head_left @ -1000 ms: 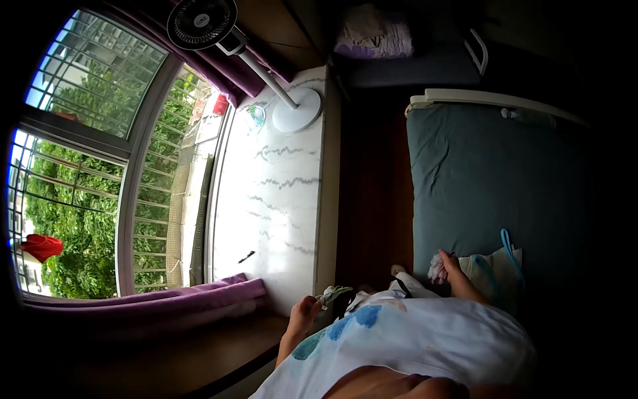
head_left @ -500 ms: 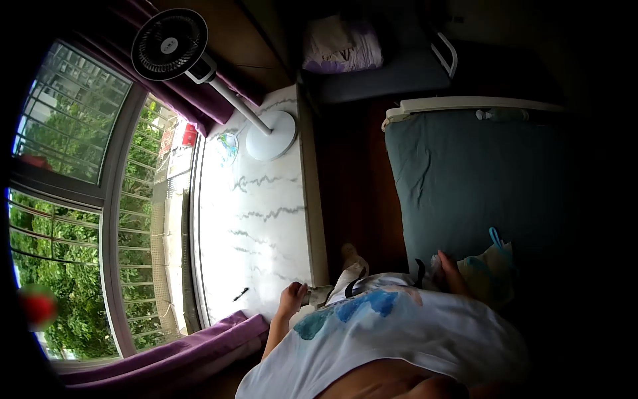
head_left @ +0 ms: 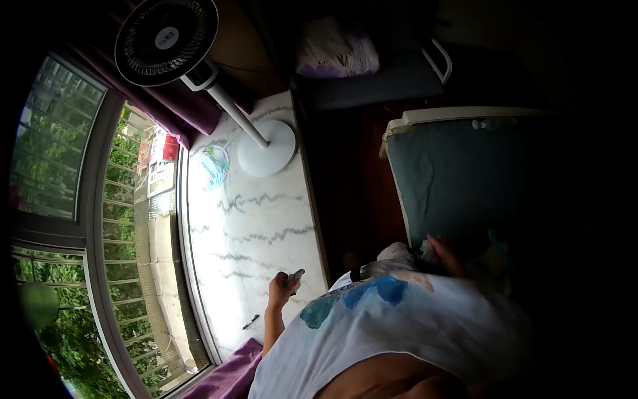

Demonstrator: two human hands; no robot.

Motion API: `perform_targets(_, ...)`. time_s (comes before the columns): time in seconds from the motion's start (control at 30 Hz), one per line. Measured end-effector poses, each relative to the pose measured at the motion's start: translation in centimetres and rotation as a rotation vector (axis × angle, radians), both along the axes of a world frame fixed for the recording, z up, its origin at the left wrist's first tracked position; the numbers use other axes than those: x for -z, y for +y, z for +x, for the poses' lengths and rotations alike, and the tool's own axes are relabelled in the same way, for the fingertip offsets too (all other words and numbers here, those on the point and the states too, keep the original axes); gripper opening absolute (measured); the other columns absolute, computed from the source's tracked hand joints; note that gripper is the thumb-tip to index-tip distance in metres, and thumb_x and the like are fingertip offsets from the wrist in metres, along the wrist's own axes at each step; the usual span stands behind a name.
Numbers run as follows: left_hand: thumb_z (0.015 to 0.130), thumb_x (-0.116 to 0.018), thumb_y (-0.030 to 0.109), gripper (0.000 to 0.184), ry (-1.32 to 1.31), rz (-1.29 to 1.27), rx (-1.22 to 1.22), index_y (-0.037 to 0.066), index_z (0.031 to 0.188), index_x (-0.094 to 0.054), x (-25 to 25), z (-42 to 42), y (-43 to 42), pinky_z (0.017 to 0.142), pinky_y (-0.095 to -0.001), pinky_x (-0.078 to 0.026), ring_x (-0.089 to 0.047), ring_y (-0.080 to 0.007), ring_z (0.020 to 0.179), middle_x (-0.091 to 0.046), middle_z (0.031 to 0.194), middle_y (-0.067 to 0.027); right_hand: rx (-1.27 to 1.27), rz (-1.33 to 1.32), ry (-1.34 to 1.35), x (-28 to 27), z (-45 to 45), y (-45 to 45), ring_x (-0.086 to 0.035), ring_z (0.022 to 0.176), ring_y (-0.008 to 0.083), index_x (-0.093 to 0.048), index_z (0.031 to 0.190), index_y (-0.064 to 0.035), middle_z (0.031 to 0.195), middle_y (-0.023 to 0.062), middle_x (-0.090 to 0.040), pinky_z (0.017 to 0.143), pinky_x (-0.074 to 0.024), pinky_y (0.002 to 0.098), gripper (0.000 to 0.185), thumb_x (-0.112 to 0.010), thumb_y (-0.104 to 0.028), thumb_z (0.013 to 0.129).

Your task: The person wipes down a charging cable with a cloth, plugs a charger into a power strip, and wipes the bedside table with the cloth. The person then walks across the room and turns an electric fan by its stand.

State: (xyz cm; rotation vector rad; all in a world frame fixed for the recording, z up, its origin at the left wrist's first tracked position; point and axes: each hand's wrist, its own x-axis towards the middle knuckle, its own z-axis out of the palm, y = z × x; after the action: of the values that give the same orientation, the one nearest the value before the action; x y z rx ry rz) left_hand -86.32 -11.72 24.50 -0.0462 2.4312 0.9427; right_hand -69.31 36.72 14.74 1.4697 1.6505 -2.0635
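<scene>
My left hand [head_left: 282,290] is over the marble ledge, fingers closed round a small greyish crumpled thing [head_left: 296,275] whose kind I cannot make out. A dark pen [head_left: 250,322] lies on the ledge just below that hand. Beside the bed's near edge is my right hand [head_left: 445,256], dim in shadow. Its fingers are closed about a whitish, partly see-through crumpled thing [head_left: 426,249], too dark to name. A pale bag-like thing with a blue loop [head_left: 495,256] lies on the bed right of this hand, barely visible.
A standing fan [head_left: 266,149] rests on the marble ledge [head_left: 266,213], with a round printed hand fan [head_left: 214,167] beside its base. Barred windows [head_left: 86,233] and purple curtains [head_left: 229,372] are on the left. The bed [head_left: 465,179] is on the right; a folded quilt [head_left: 339,53] lies farther back.
My left hand has lifted away from my clothes to over the ledge, still holding the greyish thing. My right hand stays near the bed edge. The view has shifted slightly.
</scene>
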Motion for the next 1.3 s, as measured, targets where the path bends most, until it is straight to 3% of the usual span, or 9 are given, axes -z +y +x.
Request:
perform_targets(0.17, 0.073, -0.063, 0.033, 0.034, -0.084, 0.097, -0.115, 0.000, 0.076, -0.055, -0.2, -3.0, 2.2, 0.048, -0.0288, -0.041, -0.050, -0.0142, 0.051, -0.055, 0.058, -0.0079, -0.075, 0.009, -0.034, -3.5, -1.9, 1.1, -0.050, 0.057, 0.0083, -0.055, 0.069, -0.0145, 0.062, -0.0015, -0.053, 0.048, -0.0373, 0.0240, 0.032, -0.053, -0.044, 0.081)
perform_targets(0.23, 0.079, -0.059, 0.034, 0.033, 0.006, 0.172, -0.121, 0.001, 0.078, -0.056, 1.3, -3.6, 2.6, 0.052, -0.0256, -0.041, -0.050, -0.0108, 0.056, -0.056, 0.061, -0.0073, 0.002, -0.609, 0.233, -4.4, -2.5, 1.7, -0.045, 0.047, 0.0070, -0.051, 0.062, -0.0177, 0.052, -0.0035, -0.047, 0.042, -0.0324, 0.0217, 0.037, -0.047, -0.048, 0.084)
perform_targets(0.43, 0.081, -0.057, 0.032, 0.031, 0.049, 0.165, -0.158, 0.001, 0.081, -0.057, 1.1, -8.3, 6.8, 0.055, -0.0260, -0.042, -0.051, -0.0106, 0.060, -0.058, 0.067, -0.0074, 0.128, -0.806, 0.287, -1.2, -8.8, 4.3, -0.039, 0.038, 0.0076, -0.049, 0.058, -0.0187, 0.044, -0.0047, -0.041, 0.038, -0.0305, 0.0208, 0.039, -0.045, -0.046, 0.086)
perform_targets(0.63, 0.081, -0.054, 0.029, 0.027, -0.041, 0.125, -0.068, 0.003, 0.088, -0.055, -1.0, -16.2, 14.5, 0.056, -0.0293, -0.042, -0.050, -0.0142, 0.061, -0.055, 0.066, -0.0078, 0.126, -0.326, -0.055, -4.9, -19.1, 7.6, -0.045, 0.052, 0.0052, -0.053, 0.070, -0.0187, 0.058, -0.0048, -0.047, 0.046, -0.0355, 0.0194, 0.026, -0.047, -0.037, 0.087)
perform_targets(0.73, 0.082, -0.054, 0.027, 0.024, 0.097, 0.224, -0.013, 0.004, 0.088, -0.053, -2.2, -20.5, 19.0, 0.057, -0.0288, -0.041, -0.049, -0.0147, 0.062, -0.055, 0.068, -0.0082, 0.132, -0.451, 0.091, -8.9, -24.1, 9.5, -0.051, 0.064, 0.0116, -0.056, 0.096, -0.0116, 0.073, -0.0004, -0.052, 0.059, -0.0429, 0.0244, 0.026, -0.052, -0.035, 0.084)
perform_targets(0.9, 0.085, -0.052, 0.012, 0.011, 0.052, 0.415, 0.033, 0.002, 0.091, -0.052, -8.6, -25.5, 29.5, 0.063, -0.0250, -0.042, -0.050, -0.0081, 0.073, -0.055, 0.077, -0.0036, -0.199, -0.393, 0.212, -7.0, -32.8, 12.1, -0.054, 0.077, 0.0117, -0.056, 0.101, -0.0076, 0.088, 0.0016, -0.058, 0.067, -0.0451, 0.0255, 0.028, -0.050, -0.030, 0.086)
perform_targets(0.97, 0.083, -0.055, 0.013, 0.017, 0.077, 0.448, 0.144, 0.002, 0.095, -0.052, -9.7, -26.1, 32.3, 0.065, -0.0284, -0.044, -0.056, -0.0152, 0.076, -0.058, 0.081, -0.0081, -0.380, -0.908, 0.179, -7.5, -37.5, 10.3, -0.055, 0.083, 0.0139, -0.054, 0.102, -0.0064, 0.092, 0.0035, -0.059, 0.071, -0.0460, 0.0260, 0.029, -0.048, -0.030, 0.087)
perform_targets(1.07, 0.079, -0.057, 0.009, 0.022, 0.066, 0.519, 0.320, 0.002, 0.099, -0.053, -10.1, -26.2, 35.0, 0.068, -0.0301, -0.045, -0.056, -0.0220, 0.076, -0.057, 0.084, -0.0115, -0.246, -1.012, 0.187, -12.0, -40.2, 5.6, -0.057, 0.089, 0.0165, -0.055, 0.101, -0.0073, 0.097, 0.0069, -0.060, 0.078, -0.0466, 0.0296, 0.029, -0.048, -0.032, 0.087)
perform_targets(1.3, 0.074, -0.060, 0.004, 0.018, 0.011, 0.611, 0.275, 0.004, 0.092, -0.057, -9.2, -28.9, 34.3, 0.073, -0.0300, -0.046, -0.058, -0.0212, 0.083, -0.059, 0.090, -0.0096, -0.279, -0.853, 0.228, -14.4, -45.2, 5.7, -0.058, 0.077, 0.0151, -0.056, 0.098, -0.0076, 0.087, 0.0045, -0.060, 0.068, -0.0477, 0.0281, 0.022, -0.057, -0.020, 0.079)
